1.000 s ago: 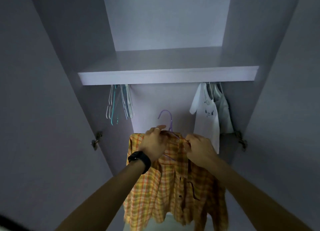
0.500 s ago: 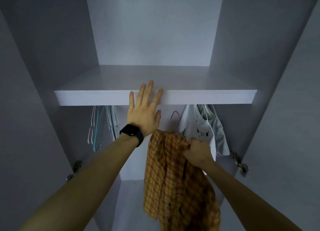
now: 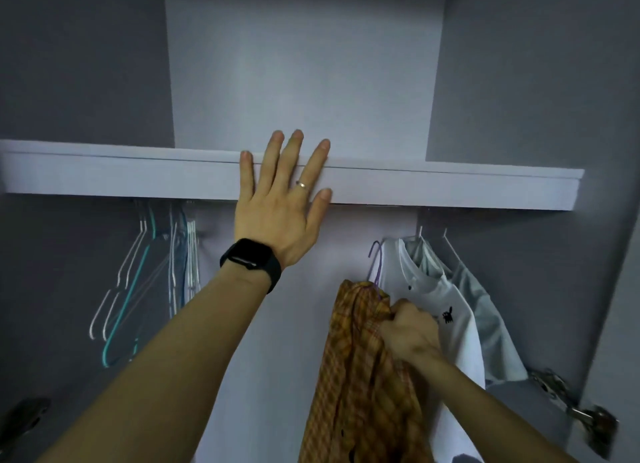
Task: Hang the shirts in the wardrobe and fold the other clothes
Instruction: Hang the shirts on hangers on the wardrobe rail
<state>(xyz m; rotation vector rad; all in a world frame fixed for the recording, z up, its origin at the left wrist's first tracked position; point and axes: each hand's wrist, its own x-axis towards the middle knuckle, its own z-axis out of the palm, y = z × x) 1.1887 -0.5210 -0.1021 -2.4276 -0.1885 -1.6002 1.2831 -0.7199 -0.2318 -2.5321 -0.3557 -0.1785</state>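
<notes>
An orange plaid shirt hangs bunched on a purple hanger inside the wardrobe. My right hand is closed on the shirt's collar, just below the hanger's hook. The hook rises beside a hung white t-shirt. My left hand, with a black watch on the wrist, lies flat with fingers spread against the front edge of the shelf. The rail is hidden under the shelf.
Several empty hangers, white and teal, hang at the left under the shelf. A pale grey-green shirt hangs behind the white t-shirt at the right. Door hinges stick out at the lower right and lower left.
My left hand let go of the plaid shirt and went up to the shelf edge. The right hand carried the shirt, now bunched, right towards the white t-shirt. The view moved closer.
</notes>
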